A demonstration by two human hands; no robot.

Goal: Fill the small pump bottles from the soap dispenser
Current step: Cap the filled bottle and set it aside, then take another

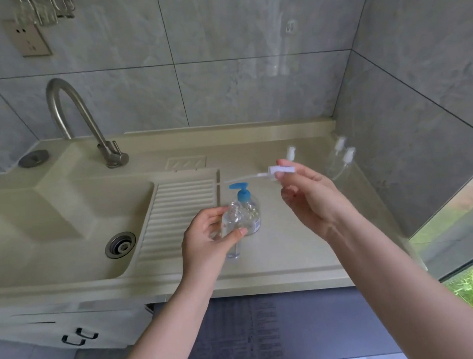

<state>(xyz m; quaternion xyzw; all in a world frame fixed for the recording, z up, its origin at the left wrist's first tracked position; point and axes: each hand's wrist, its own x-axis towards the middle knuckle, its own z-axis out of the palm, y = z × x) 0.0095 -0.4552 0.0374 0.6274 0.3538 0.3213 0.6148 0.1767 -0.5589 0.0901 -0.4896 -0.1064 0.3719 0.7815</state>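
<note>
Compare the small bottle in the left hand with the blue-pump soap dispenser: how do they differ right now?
The small bottle is held in the left hand, tilted; the soap dispenser stands upright on the counter. The small bottle's neck is open, its white pump pinched in the right hand; the dispenser keeps its blue pump on. The small bottle is slimmer. Both are clear plastic.

Home laundry/wash corner, likely on a balcony. Evidence: beige moulded sink with a ribbed washboard built into the table, steel gooseneck tap, drain strainer. Grey tiled walls with a wall socket. Cabinet with black handles under the sink. Floor-level window on the right shows grass outside.
</note>
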